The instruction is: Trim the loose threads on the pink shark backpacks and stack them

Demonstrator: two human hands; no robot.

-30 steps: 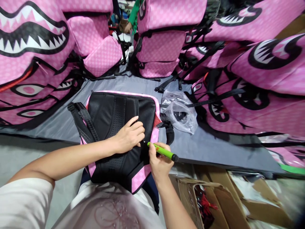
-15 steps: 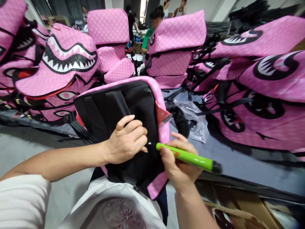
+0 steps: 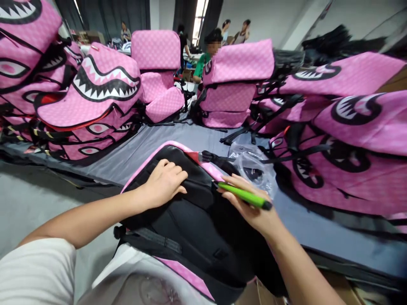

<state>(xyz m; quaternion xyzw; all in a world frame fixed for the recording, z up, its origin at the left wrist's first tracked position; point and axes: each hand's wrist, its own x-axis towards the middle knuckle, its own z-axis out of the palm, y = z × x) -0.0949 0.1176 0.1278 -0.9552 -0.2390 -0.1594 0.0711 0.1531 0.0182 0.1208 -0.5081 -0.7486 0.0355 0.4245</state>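
Observation:
A backpack with a black back panel (image 3: 190, 220) and pink edging leans against the table's front edge, near my body. On its upper left part rests my left hand (image 3: 167, 182), fingers bent and pressed on the black panel. My right hand (image 3: 248, 203) is closed around a bright green pen-like tool (image 3: 244, 195), its dark tip close to the black panel near the pink edge. A red triangular piece (image 3: 192, 156) and a black strap (image 3: 211, 157) lie at the bag's top edge.
Stacked pink backpacks with shark mouths stand left (image 3: 104, 84), in the middle (image 3: 235, 63) and right (image 3: 356, 161) on the grey-covered table (image 3: 318, 228). A clear plastic bag (image 3: 254, 165) lies beyond my right hand. Several people are in the background.
The backpack has turned and tipped lower, showing more of its black panel. My left hand has moved slightly up and my right hand, with the green tool, to the right. The view has tilted up.

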